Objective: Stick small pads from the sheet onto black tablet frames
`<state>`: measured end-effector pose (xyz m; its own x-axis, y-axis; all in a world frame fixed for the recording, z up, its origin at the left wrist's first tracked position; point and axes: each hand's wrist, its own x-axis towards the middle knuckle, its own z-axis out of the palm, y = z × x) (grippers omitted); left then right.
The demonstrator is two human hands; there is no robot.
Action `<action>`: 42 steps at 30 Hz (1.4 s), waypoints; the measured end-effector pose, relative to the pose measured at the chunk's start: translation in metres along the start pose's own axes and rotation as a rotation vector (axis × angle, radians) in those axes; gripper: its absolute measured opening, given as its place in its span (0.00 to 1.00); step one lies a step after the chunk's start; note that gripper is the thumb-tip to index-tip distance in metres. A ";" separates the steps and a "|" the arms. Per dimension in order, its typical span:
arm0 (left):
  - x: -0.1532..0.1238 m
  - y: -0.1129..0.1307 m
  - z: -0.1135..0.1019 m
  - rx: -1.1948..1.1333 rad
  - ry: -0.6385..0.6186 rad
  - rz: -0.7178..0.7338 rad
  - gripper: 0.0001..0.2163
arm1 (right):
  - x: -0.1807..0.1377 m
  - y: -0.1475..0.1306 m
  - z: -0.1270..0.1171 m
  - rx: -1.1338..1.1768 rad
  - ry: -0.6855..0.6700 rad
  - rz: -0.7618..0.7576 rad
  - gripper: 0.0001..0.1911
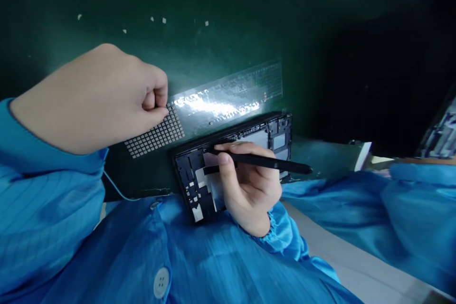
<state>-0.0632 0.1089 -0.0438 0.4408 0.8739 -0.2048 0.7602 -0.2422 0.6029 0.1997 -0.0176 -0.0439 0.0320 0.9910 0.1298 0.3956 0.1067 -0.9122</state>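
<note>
My left hand [107, 95] is closed, thumb and forefinger pinched at a clear plastic sheet [235, 92] with rows of small grey square pads [156, 135] on its left part. The rest of that hand covers some of the pads. In my right hand [251, 183] lies a slim black pen-shaped tool [270, 160], gripped between thumb and fingers. Its left end points down at an opened black device housing [188, 175], apparently a phone or small tablet, which rests tilted at the table's near edge. My right hand covers the housing's middle.
Several tiny white scraps [164, 20] lie on the dark green table [221, 4] beyond my hands. To the right, a large dark shape [377, 85] is hard to make out. A person's blue sleeve [420, 194] is close by on that side, near another device part [441, 126].
</note>
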 end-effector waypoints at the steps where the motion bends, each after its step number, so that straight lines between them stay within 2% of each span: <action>1: 0.000 0.001 0.000 0.013 -0.011 -0.012 0.12 | 0.003 -0.005 -0.004 -0.024 -0.038 -0.011 0.17; 3: 0.002 0.007 -0.002 0.051 -0.031 -0.046 0.11 | 0.020 -0.015 -0.011 -0.066 -0.140 -0.019 0.17; 7: 0.004 0.020 -0.008 0.084 -0.050 -0.069 0.07 | 0.086 -0.025 -0.006 -0.063 -0.425 -0.027 0.07; 10: 0.003 0.022 -0.009 0.053 -0.036 -0.059 0.04 | 0.136 -0.017 0.013 0.014 -0.685 -0.026 0.13; 12: 0.003 0.022 -0.009 0.034 -0.020 -0.059 0.05 | 0.153 -0.009 0.024 0.031 -0.795 -0.027 0.17; 16: 0.005 0.024 -0.008 0.033 -0.051 -0.104 0.04 | 0.156 -0.002 0.029 0.048 -0.828 -0.063 0.15; 22: 0.006 0.027 -0.012 0.026 -0.075 -0.155 0.06 | 0.161 -0.008 0.030 -0.031 -0.840 -0.083 0.08; 24: 0.006 0.026 -0.012 0.034 -0.087 -0.175 0.06 | 0.162 -0.009 0.027 0.014 -0.861 -0.065 0.06; 26: 0.006 0.024 -0.010 0.031 -0.095 -0.189 0.05 | 0.151 -0.010 0.019 0.096 -0.807 -0.006 0.08; 27: 0.006 0.023 -0.009 0.029 -0.096 -0.196 0.04 | 0.139 -0.011 0.013 0.125 -0.735 0.032 0.09; 30: 0.006 0.020 -0.007 0.038 -0.108 -0.218 0.04 | 0.085 -0.012 -0.005 0.127 -0.369 0.117 0.08; 33: 0.003 0.015 -0.008 0.073 -0.138 -0.168 0.10 | 0.030 -0.004 -0.012 0.134 -0.077 0.086 0.07; 35: -0.001 0.010 -0.008 0.111 -0.150 -0.122 0.18 | 0.010 0.005 -0.009 0.134 0.009 -0.004 0.11; 37: -0.004 0.005 -0.008 0.131 -0.142 -0.087 0.23 | 0.004 0.014 -0.005 0.114 0.059 -0.091 0.13; 42: -0.008 -0.006 -0.005 0.122 -0.085 -0.064 0.22 | 0.008 0.021 -0.001 0.056 0.059 -0.138 0.17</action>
<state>-0.0732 0.1057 -0.0417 0.4249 0.8515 -0.3072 0.8377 -0.2413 0.4899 0.2088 -0.0072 -0.0617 0.0352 0.9603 0.2769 0.3483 0.2479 -0.9040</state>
